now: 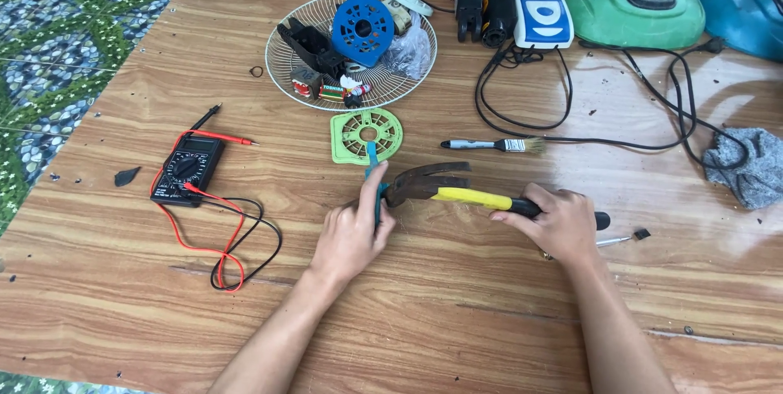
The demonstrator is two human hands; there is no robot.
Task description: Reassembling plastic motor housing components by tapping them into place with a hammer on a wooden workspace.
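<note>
Right hand (561, 223) is wrapped tight around the black grip of the hammer (457, 190), whose yellow shaft runs left and whose dark claw head sits at the middle of the desk (489, 312). Left hand (352, 235) is closed on a teal tool (374, 174), thumb up along it, just left of the hammer head; the tool's tip reaches onto the green disc (366, 135). Whether hammer head and tool touch, I cannot tell.

Just right of the disc lies a brush (493, 145), bristles pointing right. Far from the hands, a white wire guard (281, 68) holds a blue round part (363, 31), a black piece and small bits. To the left sits a black meter (188, 169) with red and black leads curling toward the near side. A black cable (563, 121) loops on the right, with a grey rag (750, 166) at the right edge.
</note>
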